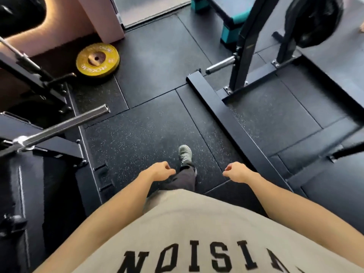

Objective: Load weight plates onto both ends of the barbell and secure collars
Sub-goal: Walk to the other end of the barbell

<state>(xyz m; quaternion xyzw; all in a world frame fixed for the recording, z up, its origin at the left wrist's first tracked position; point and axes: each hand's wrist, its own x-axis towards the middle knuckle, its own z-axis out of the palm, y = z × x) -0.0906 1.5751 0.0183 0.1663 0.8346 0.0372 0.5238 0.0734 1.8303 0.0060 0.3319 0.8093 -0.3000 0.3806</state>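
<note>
A bare barbell sleeve (65, 124) juts from the rack on the left, its open end pointing to the middle of the floor. A yellow weight plate (97, 60) lies flat on the black mat beyond it, near the pink wall. My left hand (160, 170) and my right hand (235, 172) hang in front of my waist, fingers loosely curled, holding nothing. Both hands are well short of the plate and to the right of the sleeve. No collar is visible.
A second rack (242, 56) stands at the right with a chrome storage peg (220, 66) and a long black base rail (226, 117). A dark plate (315, 22) hangs at top right. A teal bench (228, 18) is beyond. My shoe (185, 153) is on the mat.
</note>
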